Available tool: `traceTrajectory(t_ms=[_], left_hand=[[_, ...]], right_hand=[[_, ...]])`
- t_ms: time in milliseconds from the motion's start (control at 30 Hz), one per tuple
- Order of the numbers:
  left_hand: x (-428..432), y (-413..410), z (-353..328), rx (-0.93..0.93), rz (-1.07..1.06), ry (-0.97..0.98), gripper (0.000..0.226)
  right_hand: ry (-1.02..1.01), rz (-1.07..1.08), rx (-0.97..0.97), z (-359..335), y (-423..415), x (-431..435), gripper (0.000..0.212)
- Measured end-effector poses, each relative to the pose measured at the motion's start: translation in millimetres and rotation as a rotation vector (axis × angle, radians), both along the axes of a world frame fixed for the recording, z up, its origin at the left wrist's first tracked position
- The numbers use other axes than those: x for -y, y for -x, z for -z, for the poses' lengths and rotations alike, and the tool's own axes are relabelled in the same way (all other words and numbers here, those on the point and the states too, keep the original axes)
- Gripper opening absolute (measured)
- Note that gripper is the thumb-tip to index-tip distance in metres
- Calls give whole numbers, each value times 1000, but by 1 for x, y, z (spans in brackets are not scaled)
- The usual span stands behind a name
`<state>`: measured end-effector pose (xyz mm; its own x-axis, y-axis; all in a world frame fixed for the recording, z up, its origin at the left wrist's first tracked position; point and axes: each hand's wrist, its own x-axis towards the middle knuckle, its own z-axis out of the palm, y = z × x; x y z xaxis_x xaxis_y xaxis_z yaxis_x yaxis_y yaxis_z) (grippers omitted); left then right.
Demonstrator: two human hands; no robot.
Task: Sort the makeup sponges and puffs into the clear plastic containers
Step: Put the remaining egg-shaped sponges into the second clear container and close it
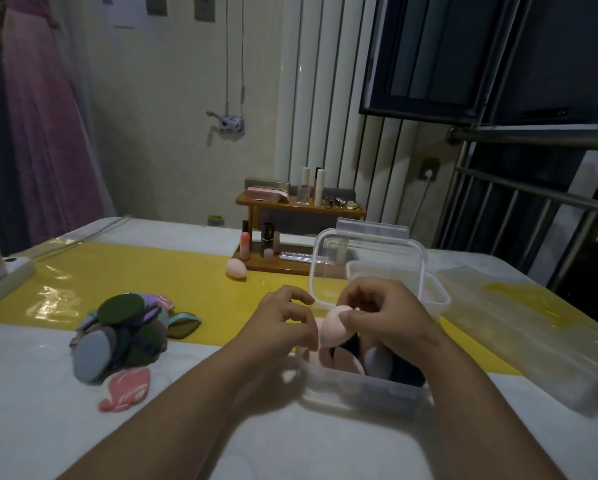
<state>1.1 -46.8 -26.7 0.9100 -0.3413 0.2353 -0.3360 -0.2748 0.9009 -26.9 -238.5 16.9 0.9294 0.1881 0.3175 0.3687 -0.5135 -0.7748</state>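
Head view: the right hand (391, 317) pinches a pink sponge (335, 323) between thumb and fingertips, just above the clear box (359, 393) at the table's (48, 427) near edge. More sponges lie inside that box. The left hand (283, 323) hovers beside the sponge with curled fingers; whether it grips anything I cannot tell. A heap of puffs (124, 337) lies toward the left edge. Another sponge (236, 268) sits by the wooden rack (273, 266) at the far edge.
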Motion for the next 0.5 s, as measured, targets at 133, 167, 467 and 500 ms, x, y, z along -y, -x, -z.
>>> traceTrajectory(t_ms=[133,167,467,500], left_hand=[[1,1,-4,2,11,-50,19],[2,0,-4,-3,7,-42,20],[4,1,-3,-89,7,15,20],[4,0,-2,-91,29,6,20]], right_hand=[[87,-74,-79,0,3,-1,11],[88,-81,-101,0,4,-1,10],[141,-189,-237,-3,10,-9,20],[125,-196,-240,-3,10,-9,22]])
